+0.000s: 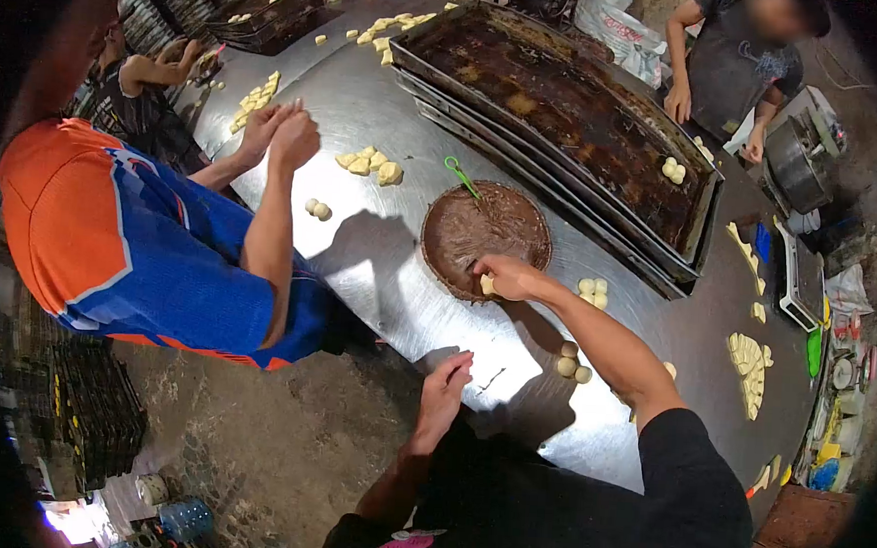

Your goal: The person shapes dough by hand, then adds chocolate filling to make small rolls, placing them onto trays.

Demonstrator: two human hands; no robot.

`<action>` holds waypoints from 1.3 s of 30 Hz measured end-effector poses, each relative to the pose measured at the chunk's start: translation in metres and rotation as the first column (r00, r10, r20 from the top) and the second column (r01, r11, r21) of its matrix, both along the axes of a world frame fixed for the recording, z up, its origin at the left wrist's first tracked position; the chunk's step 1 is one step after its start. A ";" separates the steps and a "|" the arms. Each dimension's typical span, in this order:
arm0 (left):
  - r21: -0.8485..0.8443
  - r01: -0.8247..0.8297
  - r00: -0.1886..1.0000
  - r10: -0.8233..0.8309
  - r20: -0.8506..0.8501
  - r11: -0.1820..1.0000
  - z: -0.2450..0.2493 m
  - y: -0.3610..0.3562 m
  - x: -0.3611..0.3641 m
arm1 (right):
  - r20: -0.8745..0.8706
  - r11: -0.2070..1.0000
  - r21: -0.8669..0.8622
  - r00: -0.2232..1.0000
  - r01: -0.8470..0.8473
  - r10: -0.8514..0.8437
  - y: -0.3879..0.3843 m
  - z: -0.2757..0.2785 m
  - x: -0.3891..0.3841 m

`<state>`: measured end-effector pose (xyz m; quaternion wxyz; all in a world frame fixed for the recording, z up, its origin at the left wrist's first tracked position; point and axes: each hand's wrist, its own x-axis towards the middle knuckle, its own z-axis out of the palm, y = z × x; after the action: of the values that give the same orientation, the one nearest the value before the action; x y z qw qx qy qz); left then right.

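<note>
My right hand [514, 278] reaches over the near rim of a round bowl of brown paste [460, 237], its fingers closed on a small piece of pale dough [488, 286]. A green-handled utensil [460, 176] stands in the paste. My left hand [445, 385] hovers near the table's front edge, fingers loosely stretched, with nothing visible in it. Several dough balls [568, 362] rest on the metal table right of my left hand. Another group of dough balls [593, 290] sits right of the bowl.
Stacked dark baking trays [567, 92] lie behind the bowl, with dough balls [673, 170] on the top one. A co-worker in an orange and blue shirt [163, 230] stands close on my left, hands together over the table. Cut dough pieces [748, 375] lie at right. Other people work farther back.
</note>
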<state>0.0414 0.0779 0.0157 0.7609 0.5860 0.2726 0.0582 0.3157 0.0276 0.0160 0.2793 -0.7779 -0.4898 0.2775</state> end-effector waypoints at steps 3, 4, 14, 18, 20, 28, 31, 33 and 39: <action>-0.287 -0.102 0.988 0.130 0.081 0.952 0.022 -0.019 0.023 | -0.842 0.956 -0.150 0.473 0.254 -0.258 -0.024 0.042 -0.029; -0.374 -0.084 0.984 0.136 0.114 0.923 0.024 -0.024 0.029 | -0.921 0.952 -0.098 0.334 0.291 -0.198 -0.036 0.050 -0.042; -0.382 -0.162 0.961 0.233 0.147 0.910 0.057 -0.104 0.023 | -0.988 0.760 -0.062 0.069 0.647 -0.140 -0.183 0.087 -0.133; -0.317 -0.138 0.978 0.180 0.106 0.938 0.057 -0.134 0.019 | -0.467 0.738 0.252 0.746 0.626 -0.474 -0.213 0.087 -0.175; -0.117 -0.061 0.995 0.070 0.075 0.991 0.056 -0.146 0.011 | 0.084 0.771 0.381 0.811 0.511 -0.579 -0.222 0.093 -0.197; -0.571 0.299 0.921 -0.075 0.381 0.764 0.058 -0.135 -0.001 | 0.191 0.772 0.521 0.831 0.365 -0.522 -0.236 0.114 -0.205; -0.656 0.444 0.890 -0.211 0.405 0.610 0.046 -0.120 0.003 | 0.111 0.791 0.475 0.865 0.387 -0.490 -0.231 0.112 -0.200; -0.664 0.441 0.897 -0.264 0.355 0.604 0.040 -0.115 0.008 | 0.025 0.803 0.411 0.875 0.431 -0.483 -0.232 0.103 -0.202; -0.489 0.443 0.894 -0.413 0.176 0.751 0.013 -0.158 0.008 | 0.112 0.673 0.478 0.720 0.565 -0.685 -0.268 0.073 -0.247</action>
<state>0.0498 -0.0803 0.0287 0.8900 0.4046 0.1149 -0.1762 0.0686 -0.2402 0.0888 0.4419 -0.8529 -0.2714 -0.0595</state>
